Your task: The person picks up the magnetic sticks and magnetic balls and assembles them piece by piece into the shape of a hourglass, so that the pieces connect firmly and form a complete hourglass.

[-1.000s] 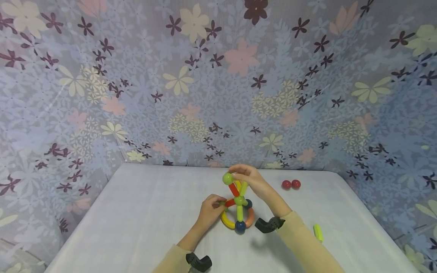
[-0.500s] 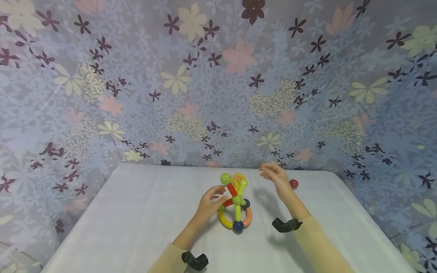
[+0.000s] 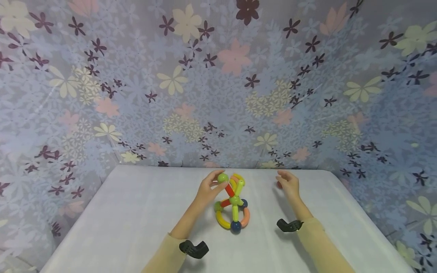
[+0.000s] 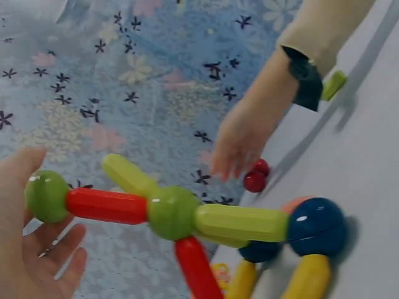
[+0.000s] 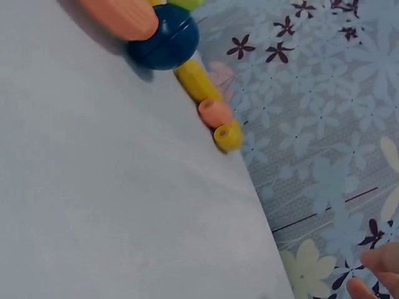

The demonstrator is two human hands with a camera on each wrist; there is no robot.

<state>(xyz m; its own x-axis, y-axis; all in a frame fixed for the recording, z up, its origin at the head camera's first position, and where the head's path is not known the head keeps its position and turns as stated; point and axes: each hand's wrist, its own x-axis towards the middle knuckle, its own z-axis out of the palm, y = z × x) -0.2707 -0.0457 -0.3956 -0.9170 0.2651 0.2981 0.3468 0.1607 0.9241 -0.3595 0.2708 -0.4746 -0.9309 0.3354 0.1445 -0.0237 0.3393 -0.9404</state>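
Observation:
A magnetic stick-and-ball figure (image 3: 235,201) stands on the table, with a curved-rod ring at its base and a green hub ball (image 4: 174,213) above. My left hand (image 3: 206,188) holds the green ball (image 3: 223,178) at the tip of the red rod (image 4: 106,206), thumb and fingers curved about it. To the right, my right hand (image 3: 289,185) reaches with loosely bent fingers toward red balls (image 4: 254,181), mostly hidden behind it in the head view. Only its fingertips (image 5: 374,258) show in the right wrist view.
Loose curved rods, yellow (image 5: 198,81) and salmon (image 5: 215,114), lie behind the figure near the table's back edge. A lime rod (image 4: 334,85) lies beside the right forearm. Flowered cloth (image 3: 184,94) hangs behind the white table (image 3: 143,212).
My left hand has moved up from the lower green ball to the upper one. My right hand has let go of the figure's top and moved right to the red balls.

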